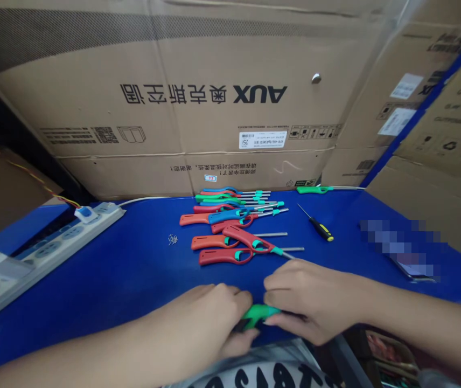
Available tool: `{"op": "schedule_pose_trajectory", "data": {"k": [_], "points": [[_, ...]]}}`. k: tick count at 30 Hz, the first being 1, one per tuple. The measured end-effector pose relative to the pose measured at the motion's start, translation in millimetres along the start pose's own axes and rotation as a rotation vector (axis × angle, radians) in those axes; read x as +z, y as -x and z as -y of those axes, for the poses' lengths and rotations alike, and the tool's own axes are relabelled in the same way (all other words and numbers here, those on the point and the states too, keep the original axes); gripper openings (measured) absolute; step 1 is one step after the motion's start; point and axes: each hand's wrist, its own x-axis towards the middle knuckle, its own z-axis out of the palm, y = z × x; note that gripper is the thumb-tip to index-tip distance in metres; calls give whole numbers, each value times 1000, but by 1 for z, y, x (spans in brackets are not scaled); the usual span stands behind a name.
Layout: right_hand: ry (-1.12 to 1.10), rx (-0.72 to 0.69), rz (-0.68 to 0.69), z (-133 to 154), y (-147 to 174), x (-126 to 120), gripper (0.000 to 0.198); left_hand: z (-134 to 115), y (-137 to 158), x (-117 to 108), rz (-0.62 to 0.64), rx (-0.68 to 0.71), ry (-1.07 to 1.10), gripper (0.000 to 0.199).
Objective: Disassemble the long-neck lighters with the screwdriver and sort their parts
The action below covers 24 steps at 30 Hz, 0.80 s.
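Near the front edge of the blue table, both my hands grip a green gas lighter (259, 314). My left hand (224, 318) is closed round its handle end. The fingers of my right hand (307, 299) pinch it by the teal part towards the nozzle, and most of the lighter is hidden between the hands. Just beyond them lie several red, orange, blue and green lighters, among them a red lighter (246, 240) resting across others and a dark red lighter (220, 257). Their metal nozzles point right.
A yellow-and-black screwdriver (321, 229) and a phone (410, 267) lie to the right. One green lighter (313, 189) is at the back by the cardboard wall (198, 59). Small metal pieces (173, 239) lie left of the lighters. A power strip (48, 248) runs along the left.
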Motion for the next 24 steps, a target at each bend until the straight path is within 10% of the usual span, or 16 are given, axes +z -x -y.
{"op": "schedule_pose_trajectory", "data": {"k": [5, 13, 18, 24], "points": [[-255, 243, 38, -22, 20, 1, 26, 19, 7, -12, 57, -166, 178, 29], [51, 809, -182, -50, 10, 17, 47, 65, -40, -59, -337, 78, 29, 22], [168, 792, 114, -48, 2, 31, 17, 108, -86, -76, -476, 27, -201, 59], [-58, 838, -40, -50, 2, 22, 11, 137, -128, -68, -452, -27, -336, 63]]}}
